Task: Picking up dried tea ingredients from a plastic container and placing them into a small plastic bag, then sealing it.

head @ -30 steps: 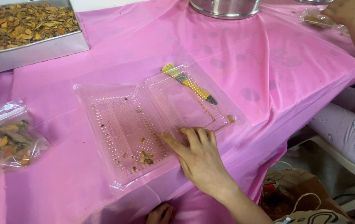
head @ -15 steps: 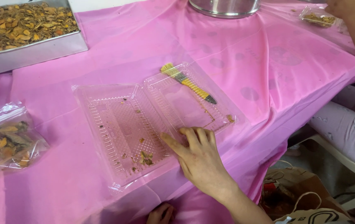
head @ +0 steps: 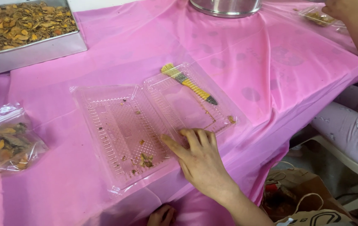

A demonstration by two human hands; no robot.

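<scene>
The clear hinged plastic container (head: 145, 125) lies opened flat on the pink-covered worktop (head: 245, 54), its long axis running from lower left to upper right, both halves facing up. The right hand (head: 200, 157) rests palm down with fingers spread on its near edge, gripping nothing. A yellow brush (head: 189, 83) lies in the far half, bristles pointing up-left, handle down-right. The left hand (head: 162, 215) peeks in at the bottom edge; whether it is open I cannot tell. A bag of dried pieces (head: 5, 144) sits to the left.
</scene>
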